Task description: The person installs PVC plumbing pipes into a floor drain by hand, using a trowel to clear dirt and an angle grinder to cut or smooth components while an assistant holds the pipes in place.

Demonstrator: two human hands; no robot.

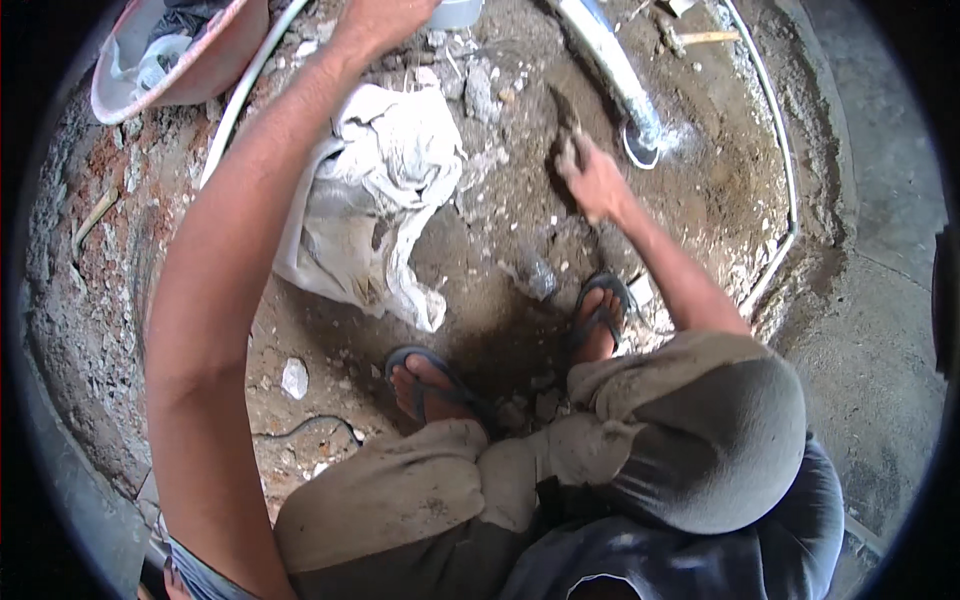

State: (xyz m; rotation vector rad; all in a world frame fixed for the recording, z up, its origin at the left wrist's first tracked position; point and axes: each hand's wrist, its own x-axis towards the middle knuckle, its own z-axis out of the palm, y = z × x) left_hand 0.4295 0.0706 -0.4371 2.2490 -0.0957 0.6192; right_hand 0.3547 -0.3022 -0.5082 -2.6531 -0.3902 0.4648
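Observation:
My left hand (388, 22) reaches to the top edge of the view, against a small grey container (458, 13). Its fingers are mostly cut off there, so its grip is hidden. Over the soil in the middle, my right hand (592, 178) is closed around a dark, narrow, pointed tool (564, 108), which looks like a small trowel. To its right, a shiny metallic tube (612, 62) slants down to a round open end on the ground, with whitish powder (682, 140) beside it. A crumpled white sack (385, 180) lies below my left forearm.
A pinkish basin (205, 75) with plastic bags stands upper left. Pale hoses (788, 175) run along both sides of the rubble-strewn soil. A crumpled clear plastic piece (538, 278) and a white stone (294, 378) lie near my sandalled feet. Concrete floor (885, 300) borders the right.

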